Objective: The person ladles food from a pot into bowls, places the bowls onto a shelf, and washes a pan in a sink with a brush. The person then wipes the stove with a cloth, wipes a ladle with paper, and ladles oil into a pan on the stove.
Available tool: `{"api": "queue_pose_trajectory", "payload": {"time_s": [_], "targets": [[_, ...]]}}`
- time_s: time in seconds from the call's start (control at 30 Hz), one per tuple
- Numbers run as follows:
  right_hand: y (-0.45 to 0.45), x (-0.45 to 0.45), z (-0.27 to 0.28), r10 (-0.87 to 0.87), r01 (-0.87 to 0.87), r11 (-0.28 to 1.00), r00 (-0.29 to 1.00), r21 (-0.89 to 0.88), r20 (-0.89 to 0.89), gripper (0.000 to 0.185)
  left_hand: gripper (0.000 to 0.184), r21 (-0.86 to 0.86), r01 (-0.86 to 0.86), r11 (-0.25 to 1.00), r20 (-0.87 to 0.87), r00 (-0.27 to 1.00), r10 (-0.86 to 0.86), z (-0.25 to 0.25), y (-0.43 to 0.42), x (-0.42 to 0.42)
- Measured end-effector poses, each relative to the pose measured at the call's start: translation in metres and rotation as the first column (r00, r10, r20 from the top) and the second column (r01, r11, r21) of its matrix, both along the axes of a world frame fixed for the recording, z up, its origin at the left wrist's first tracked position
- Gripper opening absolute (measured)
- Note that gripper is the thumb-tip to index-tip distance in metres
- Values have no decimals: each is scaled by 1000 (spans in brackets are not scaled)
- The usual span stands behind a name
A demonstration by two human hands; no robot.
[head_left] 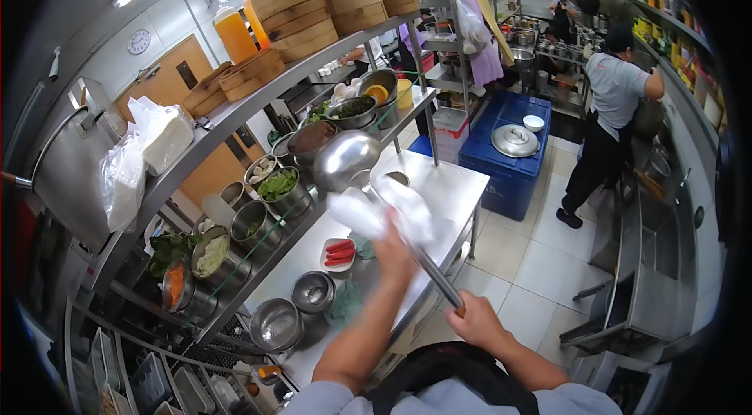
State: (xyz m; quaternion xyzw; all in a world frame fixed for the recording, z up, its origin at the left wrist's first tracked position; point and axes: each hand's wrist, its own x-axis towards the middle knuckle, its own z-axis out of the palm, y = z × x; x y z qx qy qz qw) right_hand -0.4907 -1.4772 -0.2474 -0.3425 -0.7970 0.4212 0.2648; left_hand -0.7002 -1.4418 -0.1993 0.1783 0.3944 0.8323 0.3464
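Note:
A long-handled metal ladle (345, 160) with a wide, shiny round bowl is held up slantwise over the steel counter (446, 180). My right hand (475, 321) is closed round the lower end of its grey handle. Further up, my left hand (394, 258) grips a white cloth (411, 207) against the handle, just below the bowl. Cloth and left fingers are smeared by motion, and the cloth hides part of the handle. Beneath my left forearm, red sticks (339, 252) lie on a small white dish, near two steel bowls (276, 325) and a greenish cloth (342, 303).
Steel pots of greens (278, 184) and other ingredients line a shelf at left, beneath stacked bamboo steamers (286, 4). Beyond the counter stands a blue chest (501, 180) bearing a metal lid (515, 141) and white bowl. A co-worker (619, 94) stands at the right-hand counter.

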Motion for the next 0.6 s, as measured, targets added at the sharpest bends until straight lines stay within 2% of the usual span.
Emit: {"api": "queue_pose_trajectory", "payload": {"time_s": [0.03, 0.07, 0.1, 0.13, 0.2, 0.23, 0.27, 0.3, 0.33, 0.37, 0.4, 0.43, 0.47, 0.5, 0.57, 0.6], "targets": [[-1, 2, 0, -2, 2, 1000, 1000, 1, 6, 26, 39, 41, -25, 999, 40, 999, 24, 37, 4, -7], [1, 4, 2, 178, -183, 933, 983, -311, -44, 27, 39, 49, 29, 998, 49, 998, -32, 50, -4, 1], [2, 8, 3, 319, -344, 737, 936, -581, -149, 28, 39, 54, 89, 995, 58, 994, -92, 56, -7, 9], [5, 13, -1, 306, -333, 742, 940, -581, -149, 28, 37, -15, 211, 977, 43, 977, -211, 20, -9, 12], [20, 18, -19, 271, -524, 315, 849, -791, -454, 26, 33, -104, 261, 960, -28, 964, -266, -27, -22, 52], [27, 18, -29, 194, -609, 70, 786, -790, -587, 25, 31, -112, 185, 976, -83, 977, -195, -27, -31, 80], [26, 17, -44, 201, -563, 198, 825, -803, -529, 24, 31, -112, 202, 973, -83, 974, -211, -46, -35, 84], [19, 18, -46, 192, -557, 207, 829, -804, -525, 24, 30, -187, 201, 962, -199, 951, -237, -70, -35, 83], [12, 15, -45, 161, -401, 493, 914, -772, -371, 23, 31, -258, 186, 948, -309, 914, -264, -86, -30, 82], [3, 13, -45, 84, -211, 728, 972, -653, -219, 23, 31, -254, 193, 948, -301, 915, -267, -89, -23, 80], [-7, 10, -46, -58, -144, 804, 947, -577, -317, 23, 26, -246, 164, 955, -305, 923, -237, -93, -18, 75], [-11, 13, -47, -64, -138, 803, 947, -579, -314, 23, 22, -241, 136, 961, -311, 927, -209, -91, -15, 71], [-15, 16, -47, -8, -128, 838, 969, -530, -245, 24, 22, -245, 157, 957, -234, 948, -216, -83, -9, 65], [-18, 18, -49, 44, -122, 870, 984, -478, -171, 25, 22, -250, 166, 954, -233, 946, -226, -79, -7, 60], [-15, 29, -53, 34, -96, 878, 990, -468, -140, 25, 26, -336, 140, 931, -591, 739, -324, -66, -6, 53], [-11, 39, -48, 64, -192, 760, 973, -621, -222, 26, 34, -388, 98, 916, -742, 556, -374, -53, -10, 49]]}}
